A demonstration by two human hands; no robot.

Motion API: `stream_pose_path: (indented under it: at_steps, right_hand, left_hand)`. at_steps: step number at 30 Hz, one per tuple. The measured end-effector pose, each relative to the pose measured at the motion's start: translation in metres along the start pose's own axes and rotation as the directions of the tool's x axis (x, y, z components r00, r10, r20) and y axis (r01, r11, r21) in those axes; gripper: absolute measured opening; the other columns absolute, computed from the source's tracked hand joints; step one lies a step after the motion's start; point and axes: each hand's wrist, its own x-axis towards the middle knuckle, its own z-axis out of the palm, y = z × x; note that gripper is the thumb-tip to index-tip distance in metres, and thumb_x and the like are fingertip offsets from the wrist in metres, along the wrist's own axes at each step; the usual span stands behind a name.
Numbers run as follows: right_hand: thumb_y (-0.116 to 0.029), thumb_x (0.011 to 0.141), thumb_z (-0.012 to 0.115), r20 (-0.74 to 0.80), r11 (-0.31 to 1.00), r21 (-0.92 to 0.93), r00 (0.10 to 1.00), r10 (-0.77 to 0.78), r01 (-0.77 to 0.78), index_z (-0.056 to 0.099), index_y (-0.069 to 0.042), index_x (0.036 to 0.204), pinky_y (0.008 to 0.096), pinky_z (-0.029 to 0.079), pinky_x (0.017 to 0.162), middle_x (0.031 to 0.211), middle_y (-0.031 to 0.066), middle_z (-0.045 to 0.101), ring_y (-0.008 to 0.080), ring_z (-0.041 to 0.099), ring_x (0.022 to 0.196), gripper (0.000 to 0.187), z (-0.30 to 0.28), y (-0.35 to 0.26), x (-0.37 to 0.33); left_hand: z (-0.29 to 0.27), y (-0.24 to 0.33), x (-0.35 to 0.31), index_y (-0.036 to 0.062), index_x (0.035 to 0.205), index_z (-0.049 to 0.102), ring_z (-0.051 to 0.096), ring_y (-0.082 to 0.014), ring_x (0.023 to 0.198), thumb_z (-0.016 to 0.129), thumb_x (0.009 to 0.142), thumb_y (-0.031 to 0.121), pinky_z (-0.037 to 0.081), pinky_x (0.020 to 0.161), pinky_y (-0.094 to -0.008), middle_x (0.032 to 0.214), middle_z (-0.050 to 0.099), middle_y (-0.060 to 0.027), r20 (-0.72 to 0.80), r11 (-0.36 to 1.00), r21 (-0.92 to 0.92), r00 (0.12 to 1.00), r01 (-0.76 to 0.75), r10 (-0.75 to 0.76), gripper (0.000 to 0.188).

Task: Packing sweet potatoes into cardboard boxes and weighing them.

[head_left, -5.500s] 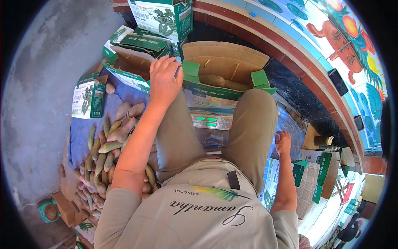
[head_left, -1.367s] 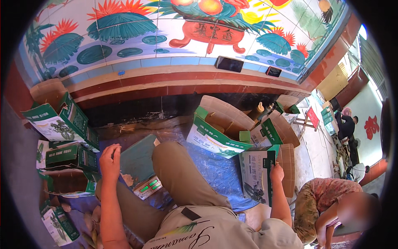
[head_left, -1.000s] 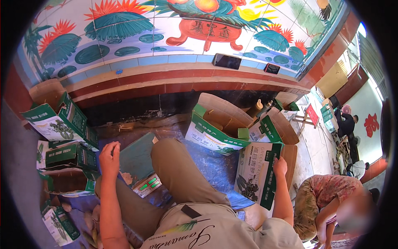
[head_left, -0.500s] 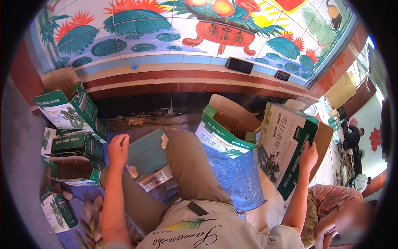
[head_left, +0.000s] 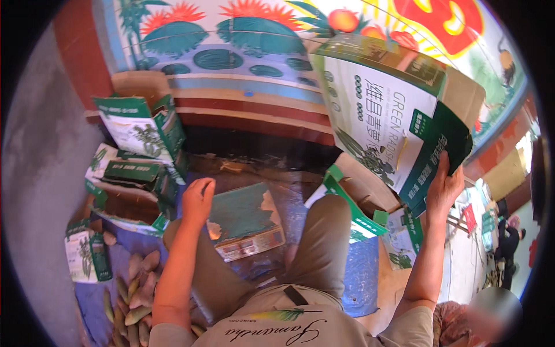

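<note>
Here the right grip (head_left: 444, 188) clasps a carton (head_left: 399, 118) bearing printed lettering (head_left: 374, 110), while whether the curled left grip (head_left: 198, 200) holds anything, I cannot tell.

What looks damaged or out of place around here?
The scale between the knees stands out: its teal top has ragged pale patches at the right side and lower left corner, as if worn or peeled. The carton is sideways, but the right hand is holding it up.
</note>
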Motion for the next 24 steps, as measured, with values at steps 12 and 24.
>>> stream_pose_path:
  at_steps: [12,24]
  right_hand:
    - [-0.021,0.090,0.055,0.481,0.946,0.318,0.871,-0.097,-0.070,0.059,-0.002,0.095,0.0394,0.045,0.059,0.071,0.0198,0.059,0.0339,0.058,0.063,0.021,0.198,-0.047,-0.051]
    - [-0.008,0.069,0.055,0.414,0.703,0.530,0.579,-0.703,0.474,0.050,-0.010,0.077,0.0343,0.041,0.062,0.068,0.0050,0.053,0.0233,0.055,0.066,0.010,0.243,-0.117,-0.182]
  left_hand:
    - [-0.034,-0.017,-0.011,0.0037,0.119,0.051,0.057,-0.0298,0.099,0.054,0.090,0.025,0.044,0.087,-0.0373,0.111,0.056,-0.0177,-0.228,0.994,0.040,0.970,0.099,-0.087,0.036]
    - [-0.037,-0.029,-0.015,0.0032,0.121,0.050,0.056,-0.0283,0.102,0.051,0.092,0.029,0.044,0.087,-0.0367,0.116,0.055,-0.0167,-0.116,0.985,-0.023,0.978,0.171,-0.172,0.039]
